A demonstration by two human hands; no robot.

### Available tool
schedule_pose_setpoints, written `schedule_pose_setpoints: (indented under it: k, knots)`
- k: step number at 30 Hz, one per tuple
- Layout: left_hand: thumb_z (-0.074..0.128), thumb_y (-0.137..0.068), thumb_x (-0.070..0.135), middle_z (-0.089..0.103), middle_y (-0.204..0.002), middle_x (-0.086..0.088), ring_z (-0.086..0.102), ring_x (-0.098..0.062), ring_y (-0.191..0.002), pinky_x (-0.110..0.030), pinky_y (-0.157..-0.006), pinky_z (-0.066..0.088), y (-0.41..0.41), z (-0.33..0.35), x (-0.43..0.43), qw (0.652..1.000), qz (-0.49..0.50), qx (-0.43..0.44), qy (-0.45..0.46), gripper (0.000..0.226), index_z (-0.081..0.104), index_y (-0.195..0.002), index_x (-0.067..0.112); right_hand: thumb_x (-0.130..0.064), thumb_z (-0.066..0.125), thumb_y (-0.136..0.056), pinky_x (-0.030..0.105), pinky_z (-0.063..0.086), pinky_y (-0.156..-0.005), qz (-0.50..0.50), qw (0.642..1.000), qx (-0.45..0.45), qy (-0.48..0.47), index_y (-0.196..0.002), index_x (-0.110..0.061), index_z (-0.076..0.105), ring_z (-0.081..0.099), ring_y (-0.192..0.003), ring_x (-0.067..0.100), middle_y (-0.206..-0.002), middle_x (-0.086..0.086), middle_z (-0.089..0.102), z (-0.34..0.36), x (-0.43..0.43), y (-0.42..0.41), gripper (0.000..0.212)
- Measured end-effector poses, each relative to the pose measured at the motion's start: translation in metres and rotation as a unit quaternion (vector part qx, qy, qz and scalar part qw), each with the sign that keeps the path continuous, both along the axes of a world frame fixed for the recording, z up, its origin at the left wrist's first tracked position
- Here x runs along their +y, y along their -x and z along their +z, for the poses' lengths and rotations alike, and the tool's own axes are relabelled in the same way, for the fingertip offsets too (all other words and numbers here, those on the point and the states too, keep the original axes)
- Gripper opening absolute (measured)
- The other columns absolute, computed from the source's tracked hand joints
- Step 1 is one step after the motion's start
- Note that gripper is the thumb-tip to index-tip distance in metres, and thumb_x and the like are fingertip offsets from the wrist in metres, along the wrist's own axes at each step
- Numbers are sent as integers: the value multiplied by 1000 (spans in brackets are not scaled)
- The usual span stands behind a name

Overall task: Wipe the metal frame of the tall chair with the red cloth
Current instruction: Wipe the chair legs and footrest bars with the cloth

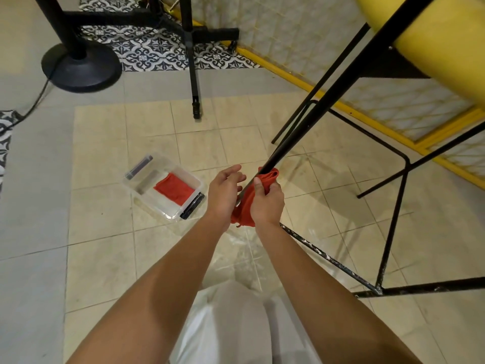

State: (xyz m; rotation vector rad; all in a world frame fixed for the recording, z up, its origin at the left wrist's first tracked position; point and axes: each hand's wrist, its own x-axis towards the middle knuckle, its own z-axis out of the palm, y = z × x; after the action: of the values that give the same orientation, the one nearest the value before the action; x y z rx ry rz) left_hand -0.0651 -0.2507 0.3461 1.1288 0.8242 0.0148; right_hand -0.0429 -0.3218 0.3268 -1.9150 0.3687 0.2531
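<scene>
Here, the red cloth (242, 209) is inside the right hand (267, 202), and it is wrapped around one slanted black leg (328, 101) of the metal frame (393, 211) of the tall chair (433, 35). The right hand grips the cloth firmly. Its fingers curl round both the cloth and the leg, and its thumb lies up along the leg. A small bunch of the cloth comes out above the fingers, and a longer part hangs down below the hand, between the two wrists.

The left hand (225, 191) is just beside the same leg, on its left side, and holds nothing. Its fingers are relaxed and a little bent toward the leg. I cannot tell if the fingertips touch the metal.

The cloth is bright red-orange, soft and crumpled, with folds where the hand presses it. The leg is a thin black tube that goes up to the right, to the yellow seat at the top corner. Below the right hand, a lower bar (328, 261) of the frame runs along the floor; it is black with many white specks on it.

On the tiled floor (105, 179), to the left of the hands, stands a clear plastic box (141, 203). Inside it lies a second red cloth (174, 189), folded flat. Farther away there are a round black base (81, 67) with a cable and a thin black stand leg (194, 74).
</scene>
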Motion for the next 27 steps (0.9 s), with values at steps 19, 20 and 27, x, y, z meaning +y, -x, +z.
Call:
schedule_pose_setpoints:
  k: [19, 20, 27]
  knots:
    - [48, -92, 22, 64, -100, 7, 57, -14, -96, -27, -82, 45, 3, 2, 7, 999, -9, 9, -33, 20, 60, -107, 28, -21, 57, -92, 25, 47, -80, -148, 987, 17, -67, -102, -17, 66, 61, -82, 12, -90, -3, 68, 0, 11, 15, 14]
    - [49, -92, 22, 64, -101, 6, 57, -13, -96, -26, -81, 45, 2, -1, 7, 999, -11, 11, -32, 19, 60, -106, 29, -21, 57, -92, 25, 47, -80, -148, 986, 26, -65, -102, -17, 68, 61, -81, 12, -90, -2, 69, -3, 13, 15, 15]
    - [50, -91, 20, 64, -97, 5, 58, -13, -85, -32, -85, 48, -3, -24, 3, 999, -13, 33, -19, 18, 63, -99, 30, -17, 58, -91, 30, 51, -87, -135, 986, 71, -64, -99, -21, 71, 64, -85, 15, -86, -4, 69, -21, 15, 13, 16]
